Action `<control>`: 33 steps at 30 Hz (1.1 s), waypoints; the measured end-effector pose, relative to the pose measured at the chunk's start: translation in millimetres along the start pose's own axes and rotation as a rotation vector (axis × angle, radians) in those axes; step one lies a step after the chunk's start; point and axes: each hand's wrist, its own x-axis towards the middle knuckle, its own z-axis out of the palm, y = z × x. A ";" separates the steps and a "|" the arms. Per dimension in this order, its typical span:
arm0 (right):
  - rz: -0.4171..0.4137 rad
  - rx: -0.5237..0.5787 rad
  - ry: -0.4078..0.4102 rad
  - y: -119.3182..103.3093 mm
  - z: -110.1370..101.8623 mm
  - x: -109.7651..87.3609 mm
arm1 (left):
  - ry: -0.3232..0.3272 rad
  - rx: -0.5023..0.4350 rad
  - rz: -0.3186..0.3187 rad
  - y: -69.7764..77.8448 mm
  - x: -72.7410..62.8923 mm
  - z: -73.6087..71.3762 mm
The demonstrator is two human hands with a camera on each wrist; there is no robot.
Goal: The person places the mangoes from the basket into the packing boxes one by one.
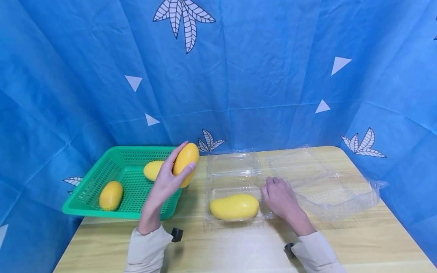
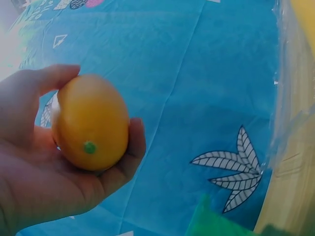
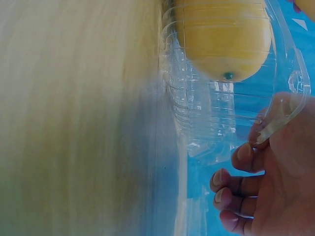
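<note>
Above the right edge of the green basket, my left hand (image 1: 165, 180) grips a yellow mango (image 1: 187, 161). In the left wrist view the thumb and fingers curl round this mango (image 2: 93, 123), and its green stem spot shows. A clear plastic clamshell container (image 1: 216, 188) lies open on the table, its lid folded back toward the curtain. Inside its near half lies another mango (image 1: 234, 207) on its side. My right hand (image 1: 281, 197) is at the container's right side; the right wrist view shows thumb and forefinger pinching the clear rim (image 3: 301, 81).
A green basket (image 1: 69, 207) at the left holds a mango (image 1: 110, 195) near its front and one (image 1: 152, 170) partly behind my left hand. More clear open plastic packaging (image 1: 345, 189) lies at the right. A blue curtain (image 1: 259, 87) stands behind the wooden table (image 1: 235, 250).
</note>
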 end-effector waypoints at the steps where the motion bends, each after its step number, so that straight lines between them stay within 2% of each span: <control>1: 0.000 -0.001 0.001 -0.1 -0.1 0.0 | 0.002 -0.005 0.005 0.2 0.3 2.0; 5: 0.000 -0.004 0.001 -0.2 0.0 -0.5 | 0.035 -0.032 -0.018 0.3 1.8 9.9; 10: -0.001 -0.001 0.012 0.0 0.5 -1.4 | 0.119 -0.080 -0.046 -0.2 4.2 17.4; 13: -0.006 -0.002 0.025 0.3 0.8 -1.7 | 0.150 -0.068 -0.050 0.7 5.6 20.2; 18: -0.008 -0.001 0.030 0.2 1.0 -1.7 | 0.129 -0.039 -0.059 1.5 6.0 22.7; 23: -0.009 0.002 0.028 -0.5 1.3 -0.7 | 0.094 -0.073 -0.041 -0.2 6.3 25.3; 33: -0.002 0.001 0.024 -0.1 2.2 0.4 | 0.084 -0.116 0.004 -5.8 11.3 34.0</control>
